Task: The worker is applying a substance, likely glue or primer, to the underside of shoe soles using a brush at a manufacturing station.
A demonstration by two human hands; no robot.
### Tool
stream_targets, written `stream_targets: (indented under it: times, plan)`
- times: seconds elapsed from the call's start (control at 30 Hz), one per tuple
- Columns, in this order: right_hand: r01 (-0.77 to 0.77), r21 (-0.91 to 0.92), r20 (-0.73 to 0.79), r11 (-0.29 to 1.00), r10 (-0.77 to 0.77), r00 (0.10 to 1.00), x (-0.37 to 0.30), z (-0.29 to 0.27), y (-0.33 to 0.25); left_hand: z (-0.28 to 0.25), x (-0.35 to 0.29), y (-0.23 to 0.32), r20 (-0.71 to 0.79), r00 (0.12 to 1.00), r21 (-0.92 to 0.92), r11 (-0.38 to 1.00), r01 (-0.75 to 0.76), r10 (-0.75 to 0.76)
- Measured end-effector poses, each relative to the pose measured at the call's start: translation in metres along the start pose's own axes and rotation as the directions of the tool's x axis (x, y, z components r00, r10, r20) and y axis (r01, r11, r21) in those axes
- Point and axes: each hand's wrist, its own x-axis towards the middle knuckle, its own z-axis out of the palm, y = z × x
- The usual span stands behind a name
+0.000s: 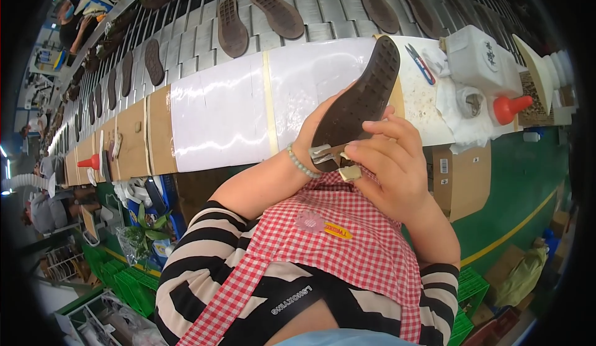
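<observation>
A dark brown shoe sole [363, 94] is held up in front of me, tilted, its treaded face toward me and its toe pointing away to the right. My left hand [315, 121] grips it from behind and along its left edge; most of those fingers are hidden by the sole. Over its near end, my right hand [397, 166] has thumb and fingers bent together in a pinch. Beside these fingertips are a small silvery metal piece [321, 154] and a cream-coloured block [350, 173]; I cannot tell what they belong to.
A slatted metal conveyor [323, 7] carrying several brown soles [276, 13] runs beyond the white-covered bench [217, 122]. To the right lie thread snips [421, 64], a white plastic jug [481, 60], crumpled tissue [456, 119] and a red nozzle [512, 109]. Another person [73, 23] is at far left.
</observation>
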Motion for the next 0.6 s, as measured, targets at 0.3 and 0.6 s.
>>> stream_targets:
  times: [0.3, 0.6]
  plan:
    - [0.023, 0.037, 0.118, 0.999, -0.027, 0.993, 0.0, -0.008, -0.008, -0.015, 0.005, -0.002, 0.06, 0.991, -0.227, 0.965, 0.13, -0.119]
    - [0.073, -0.049, 0.154, 0.996, -0.065, 0.986, 0.003, -0.015, -0.004, -0.014, -0.001, -0.002, -0.023, 0.998, 0.016, 0.998, 0.065, -0.064]
